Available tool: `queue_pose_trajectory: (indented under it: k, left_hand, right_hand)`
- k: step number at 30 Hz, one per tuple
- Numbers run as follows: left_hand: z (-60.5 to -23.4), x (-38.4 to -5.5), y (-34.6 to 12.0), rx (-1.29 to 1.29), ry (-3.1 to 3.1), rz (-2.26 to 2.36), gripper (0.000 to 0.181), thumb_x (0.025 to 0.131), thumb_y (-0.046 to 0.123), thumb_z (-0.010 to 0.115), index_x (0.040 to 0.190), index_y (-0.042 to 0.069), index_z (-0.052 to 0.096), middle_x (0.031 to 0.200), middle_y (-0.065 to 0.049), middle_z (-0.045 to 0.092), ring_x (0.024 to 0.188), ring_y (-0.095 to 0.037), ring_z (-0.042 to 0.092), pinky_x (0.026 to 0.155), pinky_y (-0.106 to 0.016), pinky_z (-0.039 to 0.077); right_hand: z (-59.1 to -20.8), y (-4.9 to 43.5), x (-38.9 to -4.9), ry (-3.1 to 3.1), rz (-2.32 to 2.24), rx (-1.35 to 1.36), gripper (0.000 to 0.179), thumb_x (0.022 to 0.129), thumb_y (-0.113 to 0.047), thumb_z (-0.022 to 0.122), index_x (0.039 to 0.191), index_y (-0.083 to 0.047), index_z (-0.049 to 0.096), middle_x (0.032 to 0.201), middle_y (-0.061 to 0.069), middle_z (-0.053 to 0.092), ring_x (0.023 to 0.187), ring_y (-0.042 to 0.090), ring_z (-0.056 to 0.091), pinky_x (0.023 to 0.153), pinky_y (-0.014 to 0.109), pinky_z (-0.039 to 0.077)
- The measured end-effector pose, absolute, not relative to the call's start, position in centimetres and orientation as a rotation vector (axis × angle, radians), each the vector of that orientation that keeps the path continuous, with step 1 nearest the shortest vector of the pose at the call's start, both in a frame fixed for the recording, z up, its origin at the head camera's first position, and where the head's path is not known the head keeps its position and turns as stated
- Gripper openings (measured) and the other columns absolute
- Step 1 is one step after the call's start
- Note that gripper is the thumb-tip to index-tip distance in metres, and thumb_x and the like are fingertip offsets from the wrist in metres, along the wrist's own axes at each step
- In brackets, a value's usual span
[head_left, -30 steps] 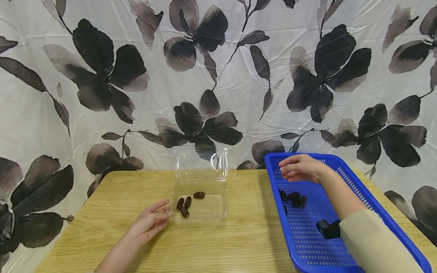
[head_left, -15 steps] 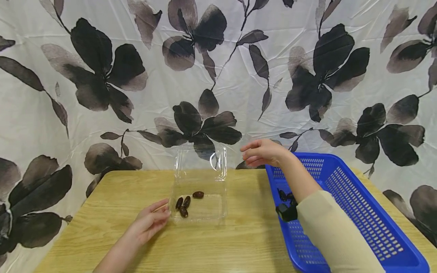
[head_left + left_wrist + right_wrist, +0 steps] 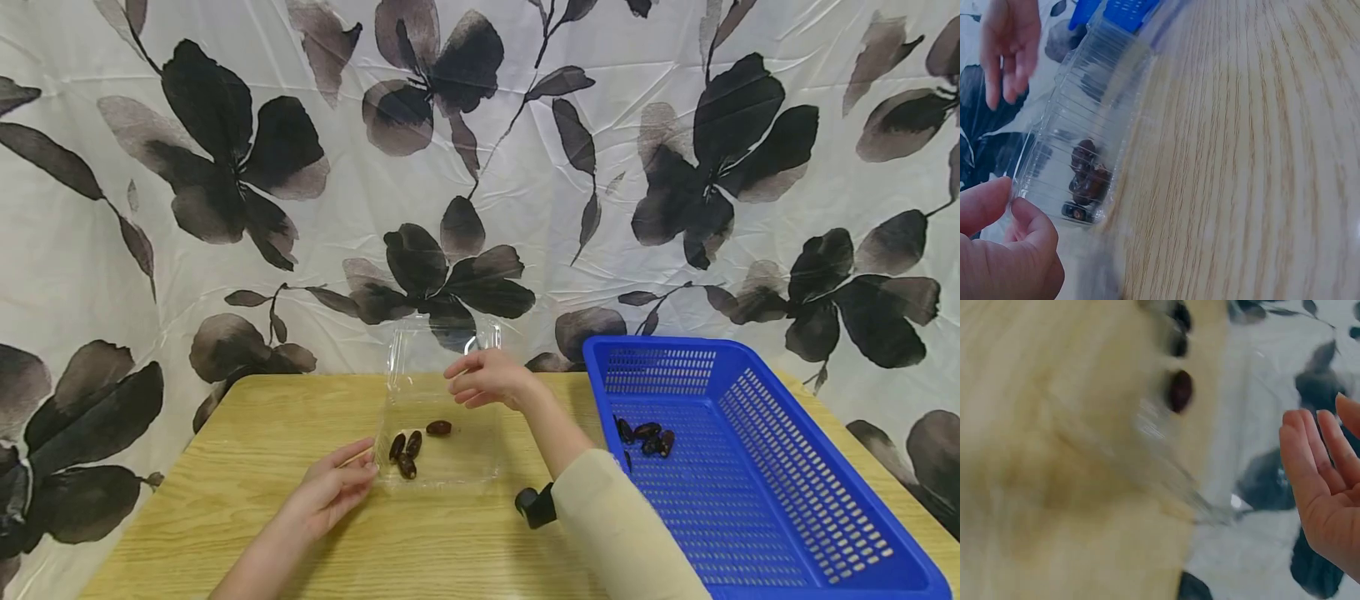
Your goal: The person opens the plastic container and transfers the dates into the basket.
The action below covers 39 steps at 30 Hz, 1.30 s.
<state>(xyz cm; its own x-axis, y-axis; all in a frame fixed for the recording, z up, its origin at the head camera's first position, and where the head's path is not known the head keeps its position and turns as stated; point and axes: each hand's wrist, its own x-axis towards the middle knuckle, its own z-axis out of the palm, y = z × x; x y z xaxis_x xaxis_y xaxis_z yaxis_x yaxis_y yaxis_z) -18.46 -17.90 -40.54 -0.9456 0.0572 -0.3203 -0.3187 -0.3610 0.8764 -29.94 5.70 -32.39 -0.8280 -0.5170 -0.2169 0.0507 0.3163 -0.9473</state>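
Left hand (image 3: 333,490), fingers in a pinch on a clear box (image 3: 461,454) of dates (image 3: 414,444); right hand (image 3: 491,381) nearby, fingers loosely apart

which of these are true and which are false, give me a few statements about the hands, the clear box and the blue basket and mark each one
1. The left hand pinches the edge of the clear box. True.
2. The lid is closed. False: it stands raised at the back.
3. Four dates lie in the clear box. True.
4. The right hand holds a date. False: no date shows in it.
5. The blue basket contains nothing. False: more dates lie in it.
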Motion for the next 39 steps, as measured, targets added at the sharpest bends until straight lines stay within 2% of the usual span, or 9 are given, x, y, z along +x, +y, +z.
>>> queue_pose_trajectory:
  k: [5,8,13,21,26,29,31,33,39]
  left_hand:
    - [-40.3,-18.5,-17.8,-0.351,1.628,2.397,0.065,0.086,-0.013,0.053,0.143,-0.007,0.021,0.096,-0.001,0.053,0.079,-0.009,0.057,0.074,-0.018,0.049]
    - [-40.2,-18.4,-17.8,-0.362,1.627,2.399,0.063,0.086,-0.013,0.051,0.142,-0.007,0.022,0.095,-0.001,0.053,0.078,-0.009,0.057,0.074,-0.018,0.049]
    - [-40.3,-18.2,-17.8,-0.365,1.622,2.402,0.063,0.086,-0.014,0.051,0.142,-0.008,0.023,0.093,-0.001,0.052,0.077,-0.008,0.056,0.072,-0.017,0.049]
    - [-40.2,-18.2,-17.8,-0.372,1.607,2.407,0.064,0.086,-0.014,0.051,0.142,-0.008,0.022,0.093,-0.001,0.052,0.077,-0.008,0.056,0.072,-0.017,0.049]
    - [-40.1,-18.2,-17.8,-0.351,1.623,2.397,0.067,0.085,-0.014,0.051,0.143,-0.009,0.018,0.092,0.000,0.052,0.077,-0.008,0.056,0.072,-0.017,0.049]
    - [-40.1,-18.1,-17.7,-0.359,1.638,2.391,0.067,0.085,-0.014,0.052,0.143,-0.009,0.020,0.092,0.000,0.052,0.077,-0.008,0.056,0.072,-0.017,0.049]
    - [-40.2,-18.1,-17.7,-0.361,1.642,2.389,0.066,0.085,-0.014,0.052,0.142,-0.009,0.020,0.092,0.000,0.052,0.077,-0.008,0.055,0.072,-0.017,0.049]
    - [-40.2,-18.1,-17.7,-0.370,1.642,2.389,0.066,0.085,-0.014,0.052,0.142,-0.009,0.020,0.092,0.000,0.052,0.077,-0.008,0.055,0.072,-0.017,0.049]
    - [-40.4,-18.2,-17.9,-0.358,1.653,2.384,0.068,0.084,-0.012,0.056,0.143,-0.007,0.022,0.094,0.000,0.052,0.078,-0.008,0.056,0.073,-0.018,0.049]
  right_hand:
    - [-34.7,4.2,-29.3,2.227,-1.466,-0.520,0.033,0.079,0.004,0.061,0.112,0.008,0.061,0.101,0.018,0.065,0.081,0.019,0.062,0.079,0.042,0.053]
    - [-35.9,3.4,-29.0,2.341,-1.376,-0.647,0.031,0.075,0.007,0.062,0.106,0.011,0.063,0.096,0.020,0.066,0.075,0.015,0.059,0.074,0.035,0.054]
    - [-37.3,2.2,-28.7,2.551,-1.167,-0.819,0.026,0.073,0.009,0.064,0.099,0.007,0.068,0.092,0.016,0.068,0.083,0.021,0.063,0.073,0.023,0.050]
    - [-38.5,0.9,-28.1,2.743,-0.860,-0.875,0.036,0.071,0.014,0.059,0.103,0.000,0.069,0.102,0.011,0.067,0.099,0.025,0.062,0.087,0.030,0.049]
    - [-39.0,0.5,-27.6,2.860,-0.686,-0.880,0.038,0.071,0.011,0.061,0.106,-0.001,0.067,0.106,0.010,0.066,0.102,0.026,0.060,0.089,0.031,0.048]
    - [-39.4,0.3,-27.2,2.944,-0.567,-0.823,0.018,0.072,0.004,0.065,0.089,0.000,0.067,0.092,0.008,0.066,0.085,0.024,0.062,0.074,0.030,0.052]
    - [-39.7,0.3,-27.1,2.999,-0.464,-0.788,0.005,0.074,-0.001,0.067,0.074,-0.004,0.063,0.077,0.005,0.061,0.069,0.020,0.057,0.059,0.028,0.050]
    - [-39.9,0.3,-26.9,3.022,-0.381,-0.756,0.018,0.075,-0.006,0.068,0.063,-0.009,0.055,0.066,0.001,0.053,0.057,0.015,0.048,0.049,0.025,0.043]
    - [-40.1,0.5,-27.0,3.017,-0.313,-0.704,0.021,0.070,-0.004,0.069,0.060,-0.011,0.052,0.057,-0.003,0.051,0.054,0.014,0.045,0.050,0.025,0.042]
